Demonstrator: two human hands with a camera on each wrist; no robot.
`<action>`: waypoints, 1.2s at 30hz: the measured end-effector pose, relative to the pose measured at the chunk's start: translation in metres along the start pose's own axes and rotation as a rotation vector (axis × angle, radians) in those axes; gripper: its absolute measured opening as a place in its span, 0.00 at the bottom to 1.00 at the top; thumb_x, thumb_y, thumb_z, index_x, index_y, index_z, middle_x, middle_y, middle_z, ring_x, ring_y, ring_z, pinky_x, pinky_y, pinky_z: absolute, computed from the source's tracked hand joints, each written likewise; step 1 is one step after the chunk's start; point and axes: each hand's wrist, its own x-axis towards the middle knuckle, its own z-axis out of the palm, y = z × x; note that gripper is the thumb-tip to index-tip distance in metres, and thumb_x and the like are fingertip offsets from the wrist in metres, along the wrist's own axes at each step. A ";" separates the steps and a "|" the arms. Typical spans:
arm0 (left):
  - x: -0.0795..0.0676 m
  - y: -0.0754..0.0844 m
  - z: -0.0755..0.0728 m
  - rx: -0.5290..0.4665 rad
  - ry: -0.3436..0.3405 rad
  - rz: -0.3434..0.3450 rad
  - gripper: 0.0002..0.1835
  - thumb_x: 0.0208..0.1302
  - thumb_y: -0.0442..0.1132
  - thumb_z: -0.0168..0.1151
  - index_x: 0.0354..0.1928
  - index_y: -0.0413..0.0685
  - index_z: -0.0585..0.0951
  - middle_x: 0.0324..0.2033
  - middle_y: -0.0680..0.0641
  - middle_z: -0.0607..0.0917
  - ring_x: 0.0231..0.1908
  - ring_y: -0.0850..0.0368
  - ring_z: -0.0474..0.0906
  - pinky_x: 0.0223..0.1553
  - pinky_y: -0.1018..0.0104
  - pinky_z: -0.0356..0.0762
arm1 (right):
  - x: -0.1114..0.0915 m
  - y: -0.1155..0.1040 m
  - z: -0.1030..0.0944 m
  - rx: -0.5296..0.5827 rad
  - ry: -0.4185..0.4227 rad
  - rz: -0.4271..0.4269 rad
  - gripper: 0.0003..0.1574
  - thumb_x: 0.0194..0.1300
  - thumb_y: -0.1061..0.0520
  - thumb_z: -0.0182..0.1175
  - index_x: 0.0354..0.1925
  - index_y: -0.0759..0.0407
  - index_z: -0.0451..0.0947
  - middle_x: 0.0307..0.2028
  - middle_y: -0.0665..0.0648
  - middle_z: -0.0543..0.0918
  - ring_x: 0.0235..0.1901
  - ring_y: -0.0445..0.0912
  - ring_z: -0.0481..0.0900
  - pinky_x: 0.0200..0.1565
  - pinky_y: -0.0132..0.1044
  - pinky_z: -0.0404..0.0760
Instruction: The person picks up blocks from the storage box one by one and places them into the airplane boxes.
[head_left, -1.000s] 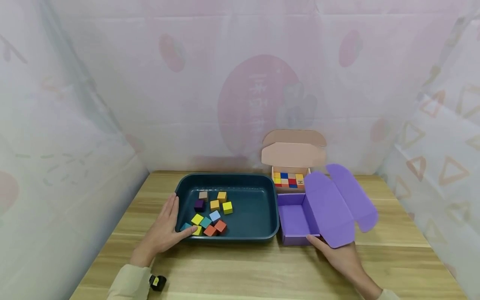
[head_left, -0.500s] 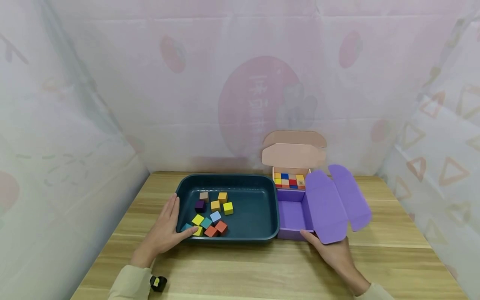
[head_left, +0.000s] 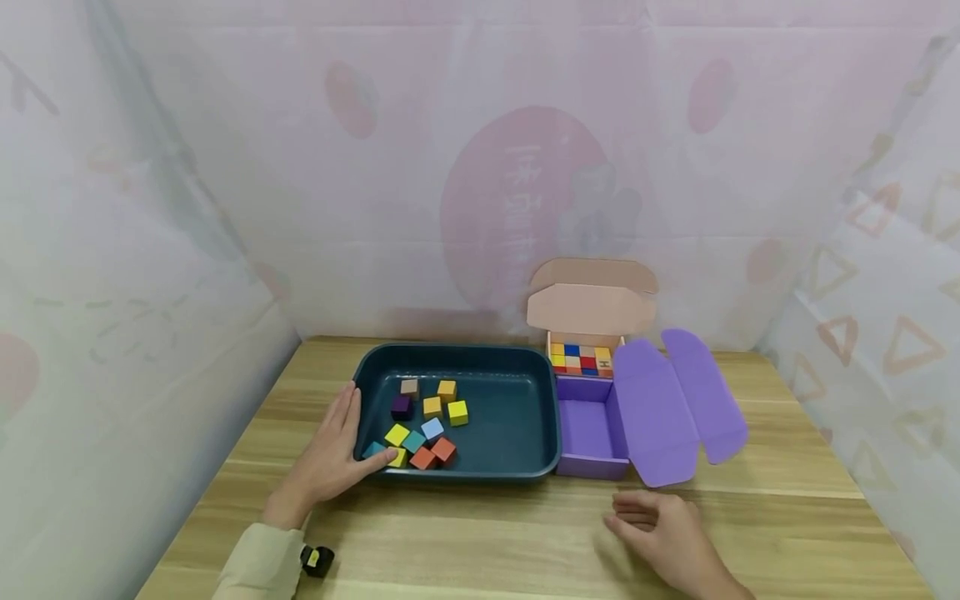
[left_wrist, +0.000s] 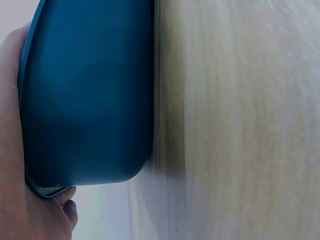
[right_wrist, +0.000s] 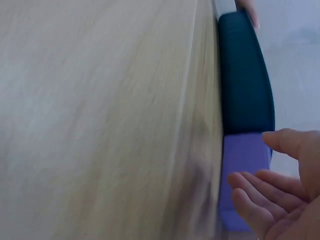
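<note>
My left hand (head_left: 324, 460) rests against the near left corner of a dark teal tray (head_left: 498, 477). Its fingers lie along the tray's left side, and the thumb reaches over the front rim near a yellow block (head_left: 398, 457). Several coloured blocks sit in the tray's left half, among them a dark purple block (head_left: 402, 407) and an orange-red block (head_left: 444, 451). Touching the tray's right side is a purple box (head_left: 592, 467) with its lid folded out to the right. In front of that box, my right hand (head_left: 667, 533) is held with loosely bent fingers and nothing in them.
Behind the purple box stands a tan cardboard box (head_left: 591, 308), lid raised, filled with coloured blocks. A small black object (head_left: 317, 561) is by my left wrist. The wooden table (head_left: 480, 542) is bordered by printed cloth walls at the back and sides.
The purple box was pushed left and back against the tray and the tan box. My right hand then let go of it and drew back toward me. The left hand stayed at the tray.
</note>
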 end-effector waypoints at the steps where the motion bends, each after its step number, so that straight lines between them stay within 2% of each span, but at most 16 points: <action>1: 0.000 0.000 -0.001 0.003 0.000 0.000 0.68 0.62 0.75 0.64 0.84 0.34 0.43 0.85 0.35 0.41 0.84 0.33 0.39 0.79 0.27 0.50 | 0.000 -0.006 0.001 0.003 -0.043 -0.038 0.25 0.62 0.50 0.77 0.52 0.64 0.89 0.48 0.61 0.92 0.44 0.48 0.93 0.45 0.33 0.91; 3: 0.000 0.000 -0.002 0.014 0.000 -0.002 0.69 0.61 0.75 0.63 0.84 0.34 0.43 0.85 0.34 0.41 0.84 0.33 0.40 0.79 0.27 0.50 | 0.002 -0.019 0.004 0.014 -0.126 -0.111 0.24 0.64 0.50 0.76 0.53 0.64 0.88 0.49 0.63 0.92 0.47 0.51 0.93 0.48 0.35 0.91; 7: 0.000 0.000 -0.001 0.031 0.000 -0.003 0.69 0.60 0.77 0.63 0.84 0.34 0.44 0.85 0.35 0.41 0.84 0.32 0.40 0.79 0.28 0.51 | 0.014 -0.048 0.006 -0.024 -0.211 -0.234 0.22 0.67 0.48 0.74 0.54 0.58 0.88 0.52 0.59 0.92 0.53 0.52 0.91 0.53 0.41 0.90; 11: 0.000 0.000 0.001 0.033 0.005 -0.003 0.70 0.59 0.77 0.64 0.84 0.34 0.44 0.85 0.35 0.42 0.84 0.32 0.41 0.79 0.28 0.51 | 0.033 -0.074 0.009 -0.081 -0.237 -0.339 0.24 0.68 0.46 0.72 0.56 0.57 0.87 0.54 0.57 0.91 0.54 0.54 0.90 0.53 0.45 0.90; 16: 0.000 0.000 0.002 0.031 0.001 -0.002 0.71 0.58 0.77 0.65 0.84 0.35 0.44 0.85 0.34 0.42 0.84 0.32 0.41 0.79 0.28 0.51 | 0.061 -0.102 0.013 -0.186 -0.239 -0.452 0.25 0.69 0.46 0.72 0.57 0.60 0.86 0.52 0.58 0.91 0.51 0.52 0.91 0.50 0.42 0.91; 24: 0.001 0.001 0.000 0.039 0.012 0.011 0.73 0.55 0.77 0.67 0.84 0.33 0.46 0.85 0.34 0.43 0.84 0.31 0.42 0.79 0.29 0.51 | 0.116 -0.137 0.022 -0.325 -0.256 -0.513 0.27 0.70 0.49 0.71 0.61 0.61 0.84 0.57 0.59 0.90 0.56 0.53 0.89 0.57 0.48 0.89; 30: 0.000 0.002 0.001 0.039 0.006 0.009 0.74 0.53 0.78 0.67 0.84 0.33 0.46 0.85 0.34 0.43 0.84 0.31 0.43 0.80 0.29 0.52 | 0.155 -0.145 0.033 -0.363 -0.286 -0.496 0.28 0.71 0.50 0.71 0.63 0.61 0.83 0.59 0.61 0.88 0.58 0.53 0.88 0.60 0.49 0.87; 36: 0.000 0.001 0.000 0.041 0.014 0.014 0.74 0.52 0.78 0.68 0.83 0.33 0.47 0.85 0.34 0.44 0.84 0.32 0.43 0.80 0.30 0.51 | 0.185 -0.149 0.045 -0.415 -0.307 -0.497 0.27 0.71 0.50 0.71 0.62 0.62 0.84 0.58 0.61 0.89 0.56 0.52 0.89 0.60 0.46 0.88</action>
